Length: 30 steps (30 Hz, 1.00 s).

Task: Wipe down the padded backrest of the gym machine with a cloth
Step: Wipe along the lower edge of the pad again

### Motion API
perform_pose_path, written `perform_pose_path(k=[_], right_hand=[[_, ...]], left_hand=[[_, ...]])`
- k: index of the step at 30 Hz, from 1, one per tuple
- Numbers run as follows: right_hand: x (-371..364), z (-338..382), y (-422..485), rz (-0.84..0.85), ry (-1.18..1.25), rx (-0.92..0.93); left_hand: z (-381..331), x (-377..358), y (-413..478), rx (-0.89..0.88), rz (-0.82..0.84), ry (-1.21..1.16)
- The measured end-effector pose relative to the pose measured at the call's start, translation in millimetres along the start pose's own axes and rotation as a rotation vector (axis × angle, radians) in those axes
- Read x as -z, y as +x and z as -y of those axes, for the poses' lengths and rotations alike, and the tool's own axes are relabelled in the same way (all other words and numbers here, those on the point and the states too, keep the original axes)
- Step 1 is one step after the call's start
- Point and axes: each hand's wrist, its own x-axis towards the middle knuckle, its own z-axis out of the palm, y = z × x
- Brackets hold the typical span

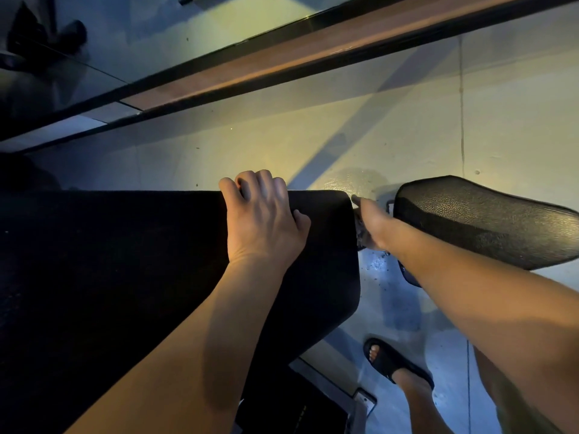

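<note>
My left hand (263, 220) curls its fingers over the far edge of the backrest (125, 261); my right hand (372, 225), arm outstretched, hides its fingers.

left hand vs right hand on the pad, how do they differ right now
The left hand lies on top of the backrest, fingers curled over its far edge; the right hand is at its right side edge. The left hand has no cloth; the right hand has a dark cloth under it against that side. Both touch the same black pad.
</note>
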Motion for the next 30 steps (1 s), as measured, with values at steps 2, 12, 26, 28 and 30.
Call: perform_pose_path(k=[2,12,26,28,30], right_hand=[[-4.8,15.5,2.6,-0.030,0.057,0.072],[17.5,-42.8,-8.1,-0.068,-0.007,0.133],[29.6,-105.8,-5.4,0.073,-0.265,0.262],[28.8,-95.3,-3.6,0.007,-0.165,0.214],[18.6,-66.6,-5.7,-0.006,-0.087,0.271]], left_hand=[[-0.6,-1.2,-0.4,-0.003,-0.002,-0.002],[-2.9,-3.2,1.2,-0.006,-0.004,0.007],[-9.2,-7.0,3.6,-0.012,0.004,0.019],[-9.2,-7.7,3.2,-0.018,0.000,0.034],[-9.8,-7.8,2.5,-0.034,0.008,0.042]])
